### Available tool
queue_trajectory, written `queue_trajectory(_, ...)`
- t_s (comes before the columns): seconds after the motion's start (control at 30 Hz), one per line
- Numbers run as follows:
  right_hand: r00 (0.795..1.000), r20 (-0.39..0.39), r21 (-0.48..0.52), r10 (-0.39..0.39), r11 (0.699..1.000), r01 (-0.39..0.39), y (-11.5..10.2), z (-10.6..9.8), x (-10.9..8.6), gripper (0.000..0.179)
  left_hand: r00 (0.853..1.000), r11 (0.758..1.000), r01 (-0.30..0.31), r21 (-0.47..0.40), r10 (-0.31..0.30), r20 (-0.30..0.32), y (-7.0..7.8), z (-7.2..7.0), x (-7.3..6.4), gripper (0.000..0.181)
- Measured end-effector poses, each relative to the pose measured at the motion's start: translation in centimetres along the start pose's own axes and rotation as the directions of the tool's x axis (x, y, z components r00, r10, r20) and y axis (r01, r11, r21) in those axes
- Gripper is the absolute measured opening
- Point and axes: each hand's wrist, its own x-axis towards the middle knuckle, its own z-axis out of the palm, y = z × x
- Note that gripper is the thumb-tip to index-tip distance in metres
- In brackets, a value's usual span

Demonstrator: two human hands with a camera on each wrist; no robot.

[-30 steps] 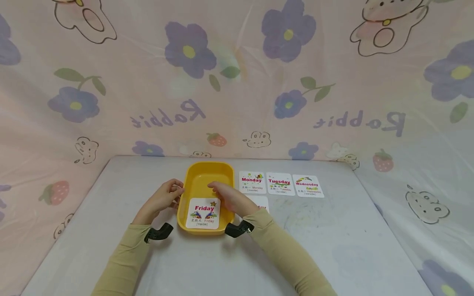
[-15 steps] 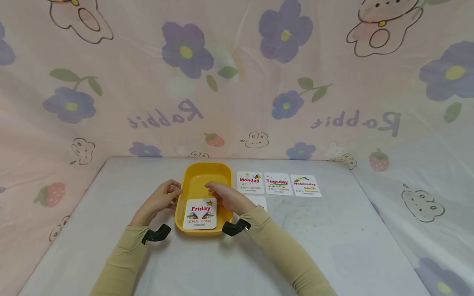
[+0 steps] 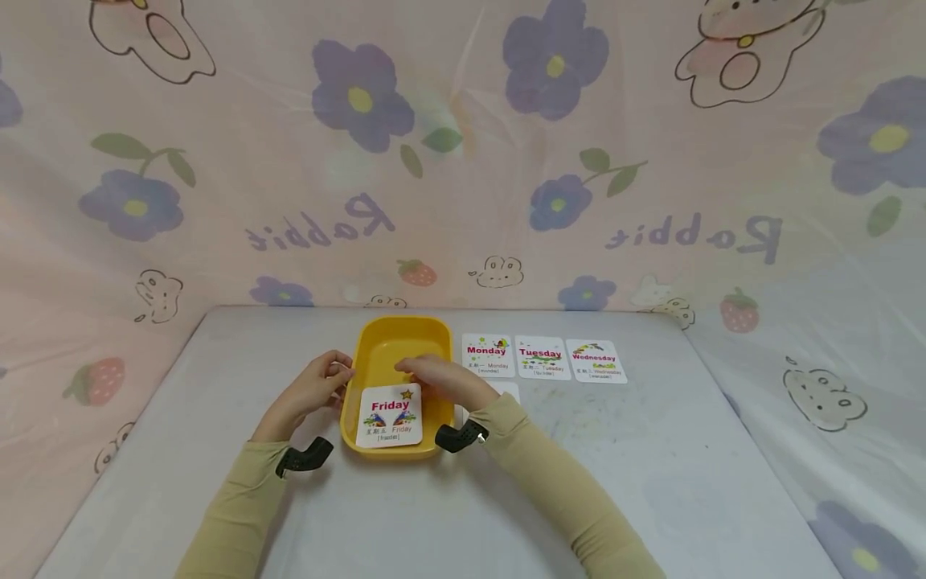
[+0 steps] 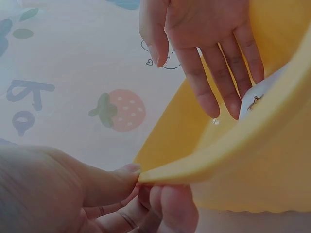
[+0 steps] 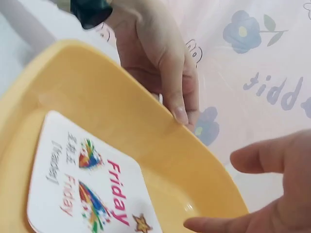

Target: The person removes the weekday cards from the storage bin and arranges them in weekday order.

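In the head view a yellow tray (image 3: 405,328) stands on the table, with a white "Friday" card (image 3: 389,415) lying at its near end. My left hand (image 3: 313,394) is at the tray's left side. The left wrist view shows that hand (image 4: 121,194) pinching the tray rim (image 4: 214,160) between thumb and fingers. My right hand (image 3: 444,379) reaches over the tray's right rim. Its fingers (image 4: 221,73) point straight down into the tray close to the card's edge (image 4: 252,99), and its thumb is spread away from them, holding nothing.
Right of the tray lie the "Monday" (image 3: 488,356), "Tuesday" (image 3: 542,358) and "Wednesday" (image 3: 596,360) cards in a row. Another white card (image 3: 510,391) below them is mostly hidden by my right wrist. A patterned cloth (image 3: 463,185) hangs behind the table (image 3: 651,466).
My right hand has shifted slightly left over the tray. The left hand keeps its place at the rim, and the cards stay where they were; the head view has drifted a little.
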Motion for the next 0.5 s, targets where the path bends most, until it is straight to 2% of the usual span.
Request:
queue_trajectory(0.27,0.996,-0.081,-0.175,-0.033,0.984,0.018,-0.3,0.0,0.9,0.042,1.0,1.0,-0.003,0.003,0.003,-0.007,0.0,0.0,0.1,0.024)
queue_trajectory(0.5,0.991,-0.086,-0.378,-0.106,0.924,0.066,-0.8,0.3,1.3,0.024,1.0,1.0,0.001,0.004,-0.001,-0.009,-0.1,-0.1,0.1,0.023)
